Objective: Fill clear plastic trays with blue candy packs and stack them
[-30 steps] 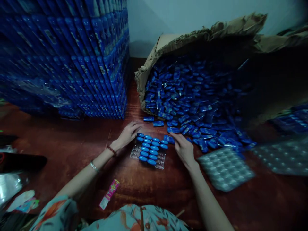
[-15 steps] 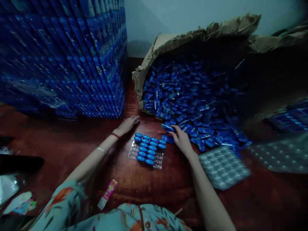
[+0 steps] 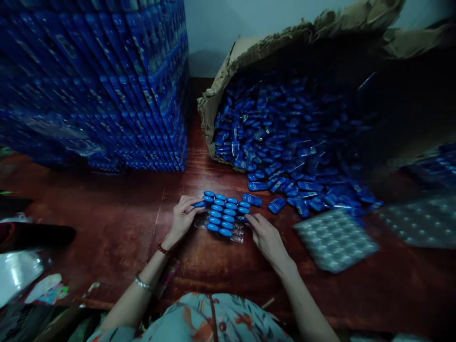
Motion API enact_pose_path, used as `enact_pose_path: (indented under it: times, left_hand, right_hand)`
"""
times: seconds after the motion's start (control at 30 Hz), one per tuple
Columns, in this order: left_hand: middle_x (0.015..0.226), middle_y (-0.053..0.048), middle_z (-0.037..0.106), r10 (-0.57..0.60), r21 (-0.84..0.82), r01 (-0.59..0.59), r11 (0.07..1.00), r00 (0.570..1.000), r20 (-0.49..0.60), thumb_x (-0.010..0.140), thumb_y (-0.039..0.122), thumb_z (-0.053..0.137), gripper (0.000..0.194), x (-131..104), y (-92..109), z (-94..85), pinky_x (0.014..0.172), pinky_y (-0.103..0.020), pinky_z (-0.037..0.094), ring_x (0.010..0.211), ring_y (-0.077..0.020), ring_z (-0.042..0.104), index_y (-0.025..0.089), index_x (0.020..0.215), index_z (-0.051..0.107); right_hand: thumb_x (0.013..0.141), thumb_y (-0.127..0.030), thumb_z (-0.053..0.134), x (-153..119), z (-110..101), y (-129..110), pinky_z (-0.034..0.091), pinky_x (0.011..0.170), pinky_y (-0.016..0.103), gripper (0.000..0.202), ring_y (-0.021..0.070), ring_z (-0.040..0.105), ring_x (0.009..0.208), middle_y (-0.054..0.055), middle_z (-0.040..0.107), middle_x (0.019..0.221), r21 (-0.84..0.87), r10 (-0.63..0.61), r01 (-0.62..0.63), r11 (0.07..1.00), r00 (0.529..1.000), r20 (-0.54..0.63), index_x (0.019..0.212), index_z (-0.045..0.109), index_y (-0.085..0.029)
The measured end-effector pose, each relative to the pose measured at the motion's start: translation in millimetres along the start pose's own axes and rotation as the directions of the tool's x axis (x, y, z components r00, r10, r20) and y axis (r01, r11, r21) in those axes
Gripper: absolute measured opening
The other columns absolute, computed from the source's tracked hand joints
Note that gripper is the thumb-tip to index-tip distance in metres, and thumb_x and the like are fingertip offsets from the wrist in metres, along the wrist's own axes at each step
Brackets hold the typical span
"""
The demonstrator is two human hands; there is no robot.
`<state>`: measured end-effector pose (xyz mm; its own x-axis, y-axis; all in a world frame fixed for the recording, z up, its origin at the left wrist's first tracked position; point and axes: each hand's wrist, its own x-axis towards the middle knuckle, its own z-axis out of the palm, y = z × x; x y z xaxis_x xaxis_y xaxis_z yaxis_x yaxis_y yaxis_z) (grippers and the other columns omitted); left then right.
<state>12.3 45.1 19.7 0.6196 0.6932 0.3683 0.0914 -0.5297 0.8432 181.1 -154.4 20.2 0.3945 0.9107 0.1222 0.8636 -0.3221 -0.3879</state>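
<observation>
A clear plastic blister tray (image 3: pixel 238 234) lies on the table before me, its middle rows filled with small blue oval-ended pieces (image 3: pixel 227 218). Some clear cavities show along the lower left and right sides. My left hand (image 3: pixel 184 216) pinches one blue oval-ended piece (image 3: pixel 198 204) at the tray's upper left edge. On the opposite side, my right hand (image 3: pixel 261 232) has its fingers closed on another blue piece (image 3: pixel 242 218) at the tray's right edge. Loose blue pieces (image 3: pixel 252 199) lie just beyond my right hand.
A torn cardboard box (image 3: pixel 210 102) spills a heap of blue pieces (image 3: pixel 278 137) onto the table (image 3: pixel 199 280). Tall stacks of filled blue packs (image 3: pixel 142 95) stand at left. Stacked clear trays (image 3: pixel 337 240) sit to the right, and a pink wrapper (image 3: pixel 169 275) lies near my left forearm.
My left hand has come from beyond the tray to its left edge with a blue piece. My right hand has moved from the heap back toward me, to the tray's right edge.
</observation>
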Motion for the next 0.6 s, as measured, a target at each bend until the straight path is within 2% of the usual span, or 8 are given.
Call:
enact_pose_path:
  times: [0.1,0.17,0.23,0.37,0.5,0.6]
  left_hand:
    - [0.089,-0.005,0.066,0.090,0.065,-0.094,0.993,0.994,0.068,0.082,0.025,0.060,0.014,0.7,-9.5,8.4,0.080,-0.034,0.047,0.085,-0.0168,0.057,0.018,0.094,0.064]
    - [0.091,-0.005,0.064,0.164,0.131,-0.183,0.974,0.976,0.146,0.086,0.021,0.054,0.014,-1.4,-15.6,8.3,0.080,-0.033,0.048,0.086,-0.0163,0.057,0.018,0.098,0.061]
    - [0.094,-0.006,0.061,0.215,0.191,-0.253,0.948,0.956,0.199,0.089,0.016,0.046,0.018,-3.7,-18.1,5.6,0.076,-0.030,0.048,0.088,-0.0157,0.056,0.018,0.101,0.060]
    - [0.089,-0.006,0.056,0.218,0.270,-0.301,0.915,0.930,0.297,0.089,0.012,0.041,0.021,-2.6,-10.9,-4.0,0.066,-0.024,0.047,0.081,-0.0143,0.054,0.017,0.099,0.059]
    - [0.089,-0.006,0.056,0.160,0.324,-0.351,0.879,0.855,0.493,0.089,0.010,0.039,0.022,3.4,2.8,-12.8,0.069,-0.026,0.046,0.080,-0.0159,0.051,0.017,0.094,0.059]
    - [0.094,-0.007,0.057,0.135,0.344,-0.384,0.857,0.811,0.569,0.090,0.011,0.036,0.025,5.8,7.4,-14.7,0.074,-0.030,0.047,0.082,-0.0170,0.050,0.018,0.098,0.059]
  right_hand:
    - [0.081,0.000,0.036,13.3,-14.9,-11.6,0.047,0.079,0.032,0.044,0.0209,0.059,0.090,0.011,0.060,0.104,-0.252,-0.011,0.063,0.966,0.979,0.204,0.115,0.056,-0.018]
    - [0.079,0.001,0.035,21.6,-25.2,-19.0,0.047,0.076,0.032,0.045,0.0217,0.059,0.089,0.011,0.060,0.105,-0.311,-0.016,0.117,0.943,0.951,0.308,0.114,0.056,-0.017]
    - [0.080,0.001,0.035,28.5,-31.9,-23.4,0.046,0.074,0.030,0.044,0.0215,0.058,0.089,0.011,0.060,0.104,-0.332,-0.021,0.147,0.932,0.935,0.355,0.113,0.056,-0.018]
    - [0.080,0.002,0.034,33.3,-32.2,-19.1,0.045,0.074,0.028,0.043,0.0195,0.058,0.089,0.010,0.060,0.102,-0.324,-0.036,0.153,0.934,0.940,0.339,0.111,0.055,-0.019]
    - [0.082,-0.001,0.034,27.7,-24.9,-5.0,0.045,0.075,0.028,0.042,0.0186,0.059,0.089,0.010,0.060,0.104,-0.246,-0.077,0.142,0.959,0.964,0.255,0.118,0.049,-0.017]
    - [0.084,-0.002,0.035,24.8,-24.2,-1.2,0.045,0.077,0.029,0.036,0.0185,0.059,0.089,0.009,0.061,0.101,-0.235,-0.092,0.148,0.961,0.968,0.234,0.112,0.052,-0.017]
